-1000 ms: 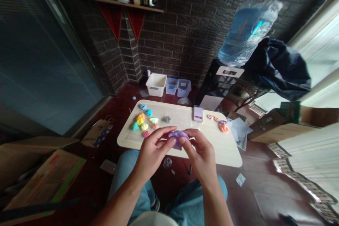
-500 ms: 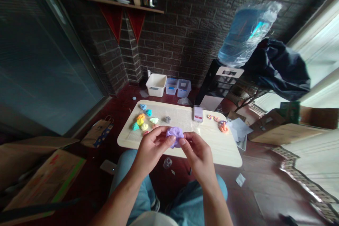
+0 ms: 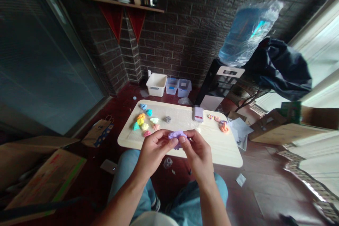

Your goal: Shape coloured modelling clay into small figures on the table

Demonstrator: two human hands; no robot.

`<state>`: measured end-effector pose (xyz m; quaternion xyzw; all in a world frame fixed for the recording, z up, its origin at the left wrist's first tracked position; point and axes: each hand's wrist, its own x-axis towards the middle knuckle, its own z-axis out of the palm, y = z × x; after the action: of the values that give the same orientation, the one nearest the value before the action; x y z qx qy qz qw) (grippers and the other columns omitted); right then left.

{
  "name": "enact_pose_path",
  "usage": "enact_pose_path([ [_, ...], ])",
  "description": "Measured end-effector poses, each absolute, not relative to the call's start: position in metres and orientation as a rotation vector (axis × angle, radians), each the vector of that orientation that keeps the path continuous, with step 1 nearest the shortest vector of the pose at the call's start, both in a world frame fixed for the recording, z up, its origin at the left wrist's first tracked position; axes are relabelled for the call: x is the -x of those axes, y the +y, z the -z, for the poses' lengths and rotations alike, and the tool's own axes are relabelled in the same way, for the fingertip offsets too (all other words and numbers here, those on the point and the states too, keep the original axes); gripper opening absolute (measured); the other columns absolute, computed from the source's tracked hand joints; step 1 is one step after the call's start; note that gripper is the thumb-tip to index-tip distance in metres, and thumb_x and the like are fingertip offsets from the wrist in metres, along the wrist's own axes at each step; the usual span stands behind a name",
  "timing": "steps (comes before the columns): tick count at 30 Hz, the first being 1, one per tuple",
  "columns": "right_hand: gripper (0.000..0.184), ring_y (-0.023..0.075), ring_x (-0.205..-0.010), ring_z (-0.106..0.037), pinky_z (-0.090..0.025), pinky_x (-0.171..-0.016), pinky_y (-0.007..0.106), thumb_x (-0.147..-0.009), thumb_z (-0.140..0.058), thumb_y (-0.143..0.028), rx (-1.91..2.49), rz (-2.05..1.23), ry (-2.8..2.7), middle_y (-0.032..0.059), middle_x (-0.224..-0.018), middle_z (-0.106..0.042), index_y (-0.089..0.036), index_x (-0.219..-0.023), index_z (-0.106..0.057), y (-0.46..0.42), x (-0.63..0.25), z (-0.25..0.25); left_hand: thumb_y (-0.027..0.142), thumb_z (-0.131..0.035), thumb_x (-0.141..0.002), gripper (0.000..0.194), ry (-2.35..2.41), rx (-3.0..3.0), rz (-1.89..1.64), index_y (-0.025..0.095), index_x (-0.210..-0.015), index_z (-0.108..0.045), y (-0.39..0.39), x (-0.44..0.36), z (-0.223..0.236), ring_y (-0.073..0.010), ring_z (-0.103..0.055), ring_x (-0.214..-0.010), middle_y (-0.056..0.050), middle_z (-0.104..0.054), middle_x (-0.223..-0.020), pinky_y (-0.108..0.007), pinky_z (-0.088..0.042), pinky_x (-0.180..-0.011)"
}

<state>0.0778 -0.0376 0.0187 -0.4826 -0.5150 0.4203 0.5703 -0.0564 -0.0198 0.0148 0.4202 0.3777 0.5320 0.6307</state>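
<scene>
A lump of purple modelling clay (image 3: 177, 135) is held above the near edge of the low table (image 3: 219, 148). My left hand (image 3: 157, 147) pinches it from the left, thumb on the near side. From the right, my right hand (image 3: 196, 148) grips the same lump, and the two thumbs almost meet. Beyond my left hand lie several clay lumps: a pink one (image 3: 147, 133), a yellow one (image 3: 140, 121), a green one (image 3: 136, 126) and a blue one (image 3: 143, 106). A grey lump (image 3: 167, 119) sits farther back, near the middle.
A phone (image 3: 198, 113) lies at the table's back edge. Shaped clay pieces (image 3: 224, 126) sit at the right end. Behind stand a white bin (image 3: 156, 85), clear boxes (image 3: 184, 88) and a water dispenser (image 3: 217, 84). Cardboard boxes (image 3: 50, 176) are on the left floor.
The purple clay has been folded and squeezed narrower, and its face is less exposed. Both hands have drawn closer together around it, thumbs nearer each other. The pink lump shows more fully.
</scene>
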Motion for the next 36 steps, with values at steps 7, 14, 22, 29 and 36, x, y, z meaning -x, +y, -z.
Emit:
enact_pose_path([
  [7, 0.022, 0.0130, -0.066, -0.056, -0.046, -0.061, 0.024, -0.087, -0.067, -0.041, 1.148, -0.973, -1.174, -0.0002, -0.073, -0.063, -0.020, -0.083, -0.066, -0.0364, -0.0787, -0.0187, 0.031, -0.079, -0.077, 0.023, 0.863, -0.975, -1.222, 0.015, -0.093, -0.072, -0.0190, 0.0536, -0.0118, -0.0150, -0.070, -0.080, -0.004, -0.076, -0.085, -0.024, -0.056, -0.077],
  [14, 0.021, 0.0103, -0.059, -0.051, -0.041, -0.054, 0.021, -0.081, -0.073, -0.040, 1.052, -1.107, -1.088, -0.0029, -0.068, -0.060, -0.020, -0.079, -0.065, -0.0362, -0.0809, -0.0182, 0.032, -0.075, -0.081, 0.022, 0.885, -0.940, -1.312, 0.016, -0.095, -0.071, -0.0185, 0.0541, -0.0136, -0.0127, -0.069, -0.076, -0.003, -0.076, -0.086, -0.021, -0.054, -0.071],
  [22, 0.020, 0.0087, -0.056, -0.046, -0.038, -0.054, 0.021, -0.085, -0.070, -0.037, 1.040, -1.079, -1.056, -0.0042, -0.063, -0.058, -0.020, -0.076, -0.065, -0.0407, -0.0816, -0.0192, 0.031, -0.078, -0.078, 0.027, 0.850, -1.015, -1.128, 0.015, -0.099, -0.075, -0.0189, 0.0595, -0.0120, -0.0139, -0.068, -0.077, -0.006, -0.077, -0.087, -0.023, -0.055, -0.073],
  [29, 0.019, 0.0086, -0.059, -0.048, -0.038, -0.056, 0.020, -0.086, -0.070, -0.040, 1.025, -1.114, -1.114, -0.0041, -0.066, -0.058, -0.021, -0.084, -0.068, -0.0404, -0.0849, -0.0203, 0.031, -0.077, -0.079, 0.027, 0.849, -0.992, -1.151, 0.016, -0.100, -0.076, -0.0188, 0.0614, -0.0098, -0.0145, -0.069, -0.076, -0.006, -0.078, -0.085, -0.024, -0.055, -0.074],
  [36, 0.021, 0.0075, -0.060, -0.047, -0.037, -0.057, 0.019, -0.089, -0.067, -0.038, 0.983, -1.106, -1.081, -0.0052, -0.065, -0.056, -0.021, -0.080, -0.063, -0.0393, -0.0867, -0.0204, 0.028, -0.076, -0.080, 0.022, 0.797, -0.976, -1.123, 0.016, -0.099, -0.076, -0.0211, 0.0613, -0.0092, -0.0149, -0.071, -0.080, -0.004, -0.078, -0.086, -0.024, -0.055, -0.078],
])
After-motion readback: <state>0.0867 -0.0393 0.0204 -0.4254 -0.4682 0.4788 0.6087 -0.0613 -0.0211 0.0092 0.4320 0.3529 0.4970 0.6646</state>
